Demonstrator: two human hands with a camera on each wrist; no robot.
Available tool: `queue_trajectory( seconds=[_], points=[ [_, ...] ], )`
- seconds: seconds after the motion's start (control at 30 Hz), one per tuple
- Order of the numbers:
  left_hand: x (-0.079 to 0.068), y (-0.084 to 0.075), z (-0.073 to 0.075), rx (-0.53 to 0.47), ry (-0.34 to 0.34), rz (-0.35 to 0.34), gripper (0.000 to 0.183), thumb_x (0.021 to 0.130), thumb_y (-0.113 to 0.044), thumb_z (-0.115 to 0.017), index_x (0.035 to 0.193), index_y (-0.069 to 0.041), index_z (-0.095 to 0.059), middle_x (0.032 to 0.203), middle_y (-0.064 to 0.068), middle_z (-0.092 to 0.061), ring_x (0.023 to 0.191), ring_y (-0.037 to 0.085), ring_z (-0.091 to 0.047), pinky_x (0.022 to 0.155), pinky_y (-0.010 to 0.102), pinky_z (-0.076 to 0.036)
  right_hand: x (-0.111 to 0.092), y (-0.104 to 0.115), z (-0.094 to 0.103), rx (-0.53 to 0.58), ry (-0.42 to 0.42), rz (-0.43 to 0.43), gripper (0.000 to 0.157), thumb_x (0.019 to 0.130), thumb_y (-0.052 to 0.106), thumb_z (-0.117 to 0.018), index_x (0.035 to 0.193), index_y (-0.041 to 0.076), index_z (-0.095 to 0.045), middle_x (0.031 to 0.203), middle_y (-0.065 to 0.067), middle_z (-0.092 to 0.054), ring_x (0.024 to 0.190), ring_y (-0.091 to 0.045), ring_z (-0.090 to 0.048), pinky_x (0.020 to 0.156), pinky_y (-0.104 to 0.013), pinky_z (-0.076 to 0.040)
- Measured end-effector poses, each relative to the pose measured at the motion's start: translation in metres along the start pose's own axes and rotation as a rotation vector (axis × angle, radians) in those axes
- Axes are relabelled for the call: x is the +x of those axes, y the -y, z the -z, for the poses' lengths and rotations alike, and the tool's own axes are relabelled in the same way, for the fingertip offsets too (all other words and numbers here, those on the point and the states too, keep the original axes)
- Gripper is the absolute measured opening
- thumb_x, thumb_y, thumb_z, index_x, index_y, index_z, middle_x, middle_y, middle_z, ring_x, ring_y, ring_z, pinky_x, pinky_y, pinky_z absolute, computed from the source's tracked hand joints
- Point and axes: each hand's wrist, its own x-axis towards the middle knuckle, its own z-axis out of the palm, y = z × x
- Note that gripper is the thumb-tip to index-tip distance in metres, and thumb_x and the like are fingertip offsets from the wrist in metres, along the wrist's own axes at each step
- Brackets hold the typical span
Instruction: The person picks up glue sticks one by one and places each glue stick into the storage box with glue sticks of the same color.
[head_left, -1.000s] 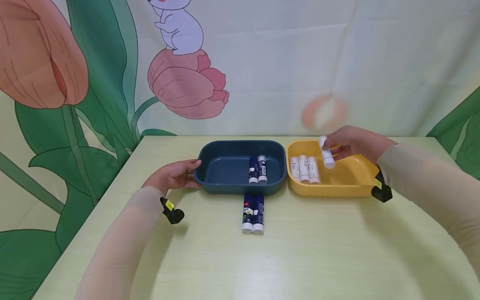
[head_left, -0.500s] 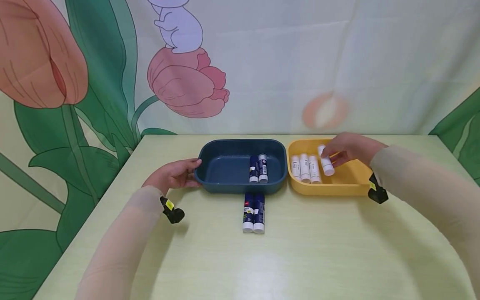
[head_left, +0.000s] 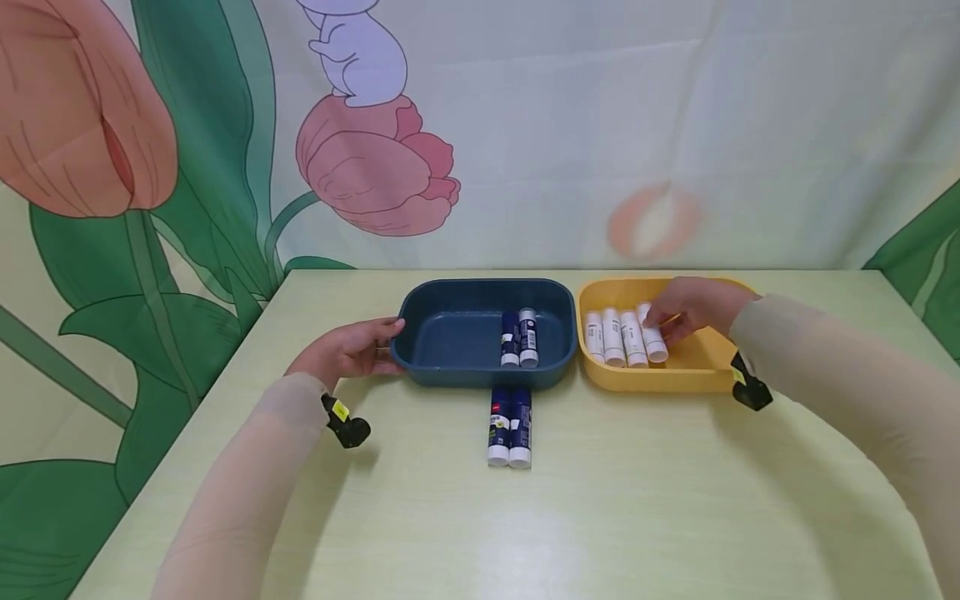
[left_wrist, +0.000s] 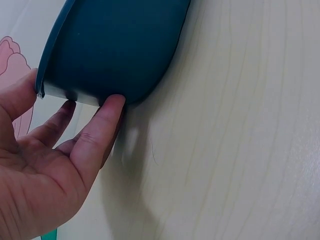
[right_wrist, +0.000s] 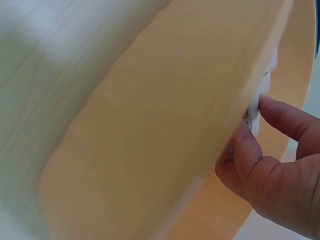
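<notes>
In the head view my left hand (head_left: 348, 352) holds the left end of a dark blue tray (head_left: 450, 379), thumb at its rim. The left wrist view shows its fingers (left_wrist: 97, 135) against the tray's outer wall. My right hand (head_left: 693, 307) reaches into a yellow tray (head_left: 660, 381) and pinches a white glue stick (head_left: 652, 335) between thumb and fingers. This stick lies low in the tray, beside a row of three other white glue sticks (head_left: 613, 337). In the right wrist view the yellow wall (right_wrist: 150, 110) hides most of the pinched stick.
Two navy glue sticks (head_left: 518, 340) with white caps lie at the right of the blue tray. Two more navy glue sticks (head_left: 510, 429) lie on the pale table (head_left: 420, 517) in front of it. A printed cloth (head_left: 540, 150) hangs behind the table.
My right hand has lowered the white glue stick into the yellow tray, setting it alongside the other white ones. The left hand has stayed at the blue tray's end.
</notes>
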Motion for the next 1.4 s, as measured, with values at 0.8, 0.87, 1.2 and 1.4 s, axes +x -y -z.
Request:
queue_trajectory(
  seconds=[0.8,0.87,1.2,1.4],
  points=[
    [0.002,0.002,0.001,-0.002,0.009,-0.012,0.066,0.110,-0.035,-0.044,0.166,-0.017,-0.014,0.109,-0.002,-0.058,0.090,0.010,-0.065,0.080,0.025,-0.063,-0.003,-0.002,-0.003,-0.031,0.000,0.009,0.038,0.104,0.010,-0.058,0.133,-0.013,-0.051,0.102,-0.013,-0.061,0.082,-0.020,-0.060,0.082,-0.027,-0.063],
    [0.002,0.003,0.001,-0.003,0.006,-0.009,0.066,0.110,-0.035,-0.044,0.166,-0.018,-0.014,0.110,-0.002,-0.058,0.090,0.010,-0.065,0.080,0.025,-0.063,-0.003,-0.001,-0.003,-0.028,0.006,0.007,0.040,0.104,0.010,-0.057,0.135,-0.014,-0.049,0.103,-0.014,-0.062,0.081,-0.019,-0.061,0.083,-0.028,-0.063],
    [0.002,0.002,0.000,0.002,-0.011,-0.005,0.067,0.109,-0.036,-0.045,0.166,-0.018,-0.015,0.116,0.001,-0.055,0.093,0.011,-0.063,0.079,0.025,-0.063,-0.006,0.003,-0.002,0.019,0.020,-0.040,0.056,0.107,0.010,-0.049,0.151,-0.015,-0.027,0.143,-0.031,-0.042,0.111,-0.030,-0.057,0.106,-0.036,-0.054],
    [0.001,0.002,0.001,0.006,0.000,-0.011,0.066,0.110,-0.034,-0.045,0.166,-0.017,-0.015,0.114,0.000,-0.057,0.092,0.010,-0.064,0.082,0.026,-0.064,-0.016,0.005,0.004,0.007,0.003,0.014,0.054,0.106,0.013,-0.052,0.148,-0.014,-0.032,0.134,-0.026,-0.047,0.103,-0.024,-0.060,0.104,-0.034,-0.057]
  ],
)
